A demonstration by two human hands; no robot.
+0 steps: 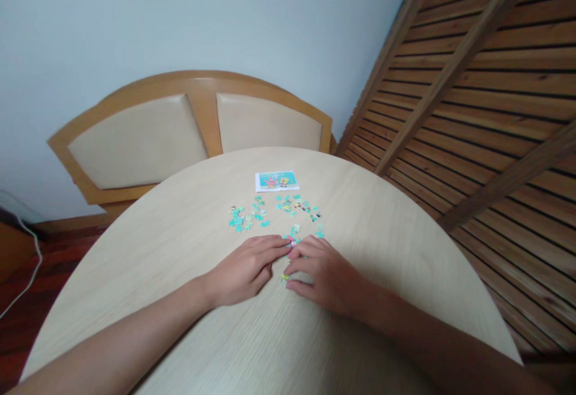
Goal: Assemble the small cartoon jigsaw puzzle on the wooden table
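Observation:
My left hand (247, 268) lies flat on the table, fingers stretched to the right. Its fingertips touch a pink jigsaw puzzle piece (293, 242) in a small cluster between the hands. Curled over the right side of that cluster is my right hand (326, 274). Between its thumb and a bent finger sits a yellow-green jigsaw puzzle piece (286, 277), close to the table top. The right fingers hide part of the cluster. A light piece (296, 229) and a turquoise piece (320, 231) lie just beyond the hands.
A picture card (276, 181) with two cartoon figures lies farther back on the round wooden table (387, 245). Loose turquoise pieces (238, 220) are at left, mixed pieces (297, 204) at right. Behind stand a padded bench back (207, 92) and a slatted wooden panel (477, 95).

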